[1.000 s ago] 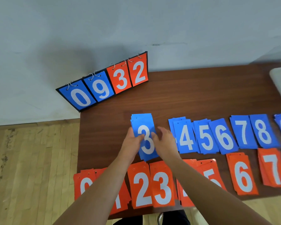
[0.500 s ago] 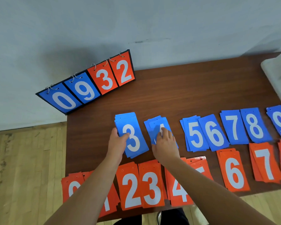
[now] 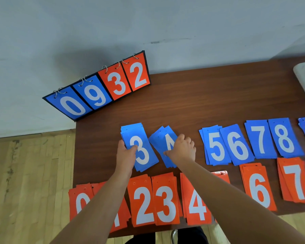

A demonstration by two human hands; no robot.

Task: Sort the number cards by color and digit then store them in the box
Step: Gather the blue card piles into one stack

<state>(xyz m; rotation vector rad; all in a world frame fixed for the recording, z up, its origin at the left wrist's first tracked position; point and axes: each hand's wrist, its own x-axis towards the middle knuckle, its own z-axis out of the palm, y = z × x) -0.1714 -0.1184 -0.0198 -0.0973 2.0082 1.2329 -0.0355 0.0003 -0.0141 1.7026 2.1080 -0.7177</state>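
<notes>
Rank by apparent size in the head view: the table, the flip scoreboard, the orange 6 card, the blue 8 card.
1. table
2. flip scoreboard
3. orange 6 card and blue 8 card, unranked: the orange one looks bigger, but it lies nearer the camera.

blue 3s (image 3: pixel 145 156) in l hand (image 3: pixel 125 156)

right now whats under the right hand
A fanned blue 4 pile, gripped by the right hand. Only the digit's top shows; the hand covers the rest, so the card count cannot be told. The left hand holds the blue 3 pile.
</notes>
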